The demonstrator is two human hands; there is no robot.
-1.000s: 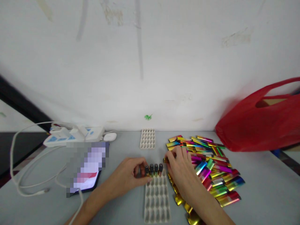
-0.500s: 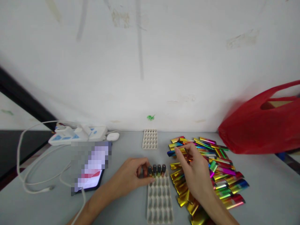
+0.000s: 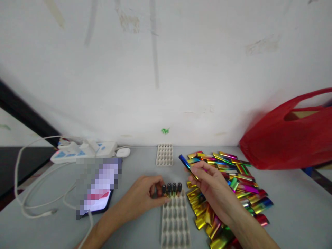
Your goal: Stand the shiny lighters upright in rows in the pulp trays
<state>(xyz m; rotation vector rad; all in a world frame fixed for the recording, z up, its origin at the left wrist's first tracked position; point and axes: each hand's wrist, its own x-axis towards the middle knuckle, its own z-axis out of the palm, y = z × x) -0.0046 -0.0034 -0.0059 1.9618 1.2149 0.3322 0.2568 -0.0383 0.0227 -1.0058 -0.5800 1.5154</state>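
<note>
Between its thumb and fingers my right hand (image 3: 211,178) holds a shiny blue and gold tube (image 3: 187,165), tilted, above the left edge of a heap of metallic coloured tubes (image 3: 249,186). My left hand (image 3: 146,193) is curled at the far left corner of a pale tray with many cavities (image 3: 175,221). Its thumb and fingers close around the leftmost of several black-topped pieces (image 3: 174,188), which stand upright in a row at the tray's far end. The nearer cavities hold nothing visible.
A smaller-looking pale tray (image 3: 164,155) lies by the wall. On the left are a power strip (image 3: 85,151), a white case (image 3: 122,152), a phone (image 3: 103,186) and white cables. A red bag (image 3: 287,138) stands at the right.
My right hand has lifted the blue and gold tube from the heap and turned it upward. The left hand stays at the row of black-topped pieces. The view has shifted slightly.
</note>
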